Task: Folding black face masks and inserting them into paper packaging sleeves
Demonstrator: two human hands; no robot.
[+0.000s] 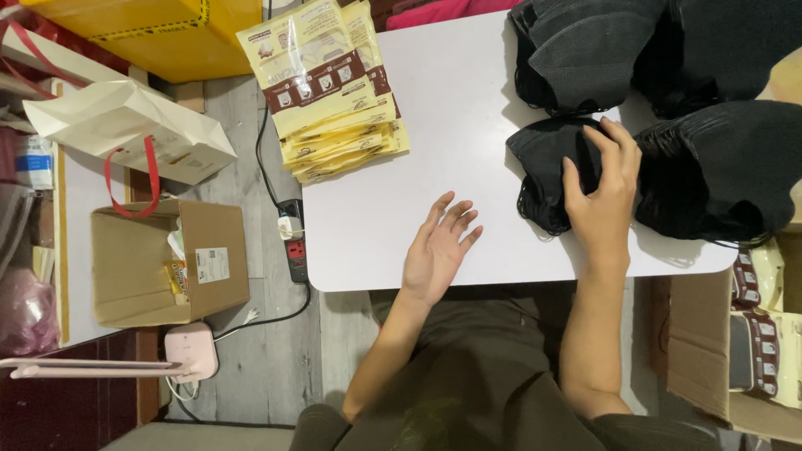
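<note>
While resting on the white table (468,108), gripping a black mask stack (543,167) with right hand (603,196). Hovering left hand (436,250) open, empty, beside it. Risking snagging ear loops, toppling the pile.

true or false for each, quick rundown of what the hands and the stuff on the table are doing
1. The right hand rests on a stack of black masks. True.
2. The left hand holds a yellow packet. False: it is empty, fingers spread over the white table.
3. The stack of yellow packets lies at the table's far left corner. True.
4. The cardboard box on the floor is sealed. False: its flaps are open.
5. A power strip lies on the floor beside the table. True.
</note>
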